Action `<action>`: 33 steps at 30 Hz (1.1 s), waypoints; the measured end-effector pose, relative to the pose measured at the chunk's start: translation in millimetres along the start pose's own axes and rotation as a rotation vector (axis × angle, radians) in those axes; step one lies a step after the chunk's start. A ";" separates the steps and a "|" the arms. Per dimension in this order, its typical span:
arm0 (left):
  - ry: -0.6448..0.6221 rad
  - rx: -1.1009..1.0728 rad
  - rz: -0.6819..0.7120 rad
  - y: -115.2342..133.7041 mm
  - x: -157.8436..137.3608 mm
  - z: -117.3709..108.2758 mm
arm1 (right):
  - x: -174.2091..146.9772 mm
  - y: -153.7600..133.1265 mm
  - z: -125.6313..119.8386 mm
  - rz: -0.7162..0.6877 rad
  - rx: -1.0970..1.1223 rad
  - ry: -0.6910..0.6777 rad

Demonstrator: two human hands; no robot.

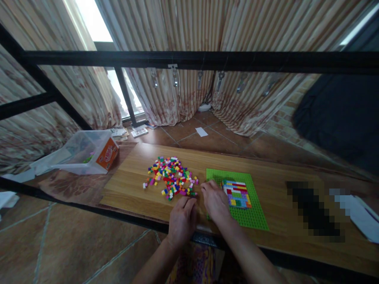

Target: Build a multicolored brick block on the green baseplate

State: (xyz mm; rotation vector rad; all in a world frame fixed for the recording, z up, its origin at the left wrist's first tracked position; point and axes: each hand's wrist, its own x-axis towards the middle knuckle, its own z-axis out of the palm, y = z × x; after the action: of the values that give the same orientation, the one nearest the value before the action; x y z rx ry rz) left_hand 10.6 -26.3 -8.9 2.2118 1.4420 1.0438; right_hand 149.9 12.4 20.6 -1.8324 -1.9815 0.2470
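Note:
My left hand [182, 217] is closed at the table's front edge, just below a loose pile of small colourful toy bricks [170, 173]. Whatever its curled fingers may hold is hidden. To the right of it, my right hand [215, 199] bends over the left side of a green studded baseplate [254, 215], fingers drawn together and pointing toward the pile. I cannot make out anything between them. On the baseplate, beside the right hand, sits a flat, roughly square patch of joined bricks [237, 194] in red, white, yellow, green, blue, purple and orange.
A clear plastic bin [89, 157] with an orange label stands left of the wooden table [127, 177]. A blurred dark object [315, 211] and white sheets [363, 217] lie at the right. A black metal rail [189, 60] crosses in front of striped curtains [189, 31].

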 end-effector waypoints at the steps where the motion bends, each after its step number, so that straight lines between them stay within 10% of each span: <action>1: 0.002 0.004 0.002 0.0 0.2 0.1 | -4.5 -2.2 -5.9 0.002 0.063 0.035; 11: 0.044 -0.017 -0.023 8.2 3.1 4.6 | -28.8 54.2 -70.7 0.198 0.532 0.289; 21: -0.090 -0.324 -0.196 44.1 55.0 36.5 | 14.3 88.5 -55.4 0.026 0.446 0.135; 33: -0.117 -0.261 -0.194 40.8 49.5 44.5 | -19.6 73.9 -62.5 0.036 0.408 0.185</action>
State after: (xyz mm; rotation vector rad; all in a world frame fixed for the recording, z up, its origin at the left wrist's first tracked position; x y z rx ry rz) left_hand 80.8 4.9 5.0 1.8780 1.3525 0.9595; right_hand 244.0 -8.3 42.4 -1.5673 -1.6313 0.4405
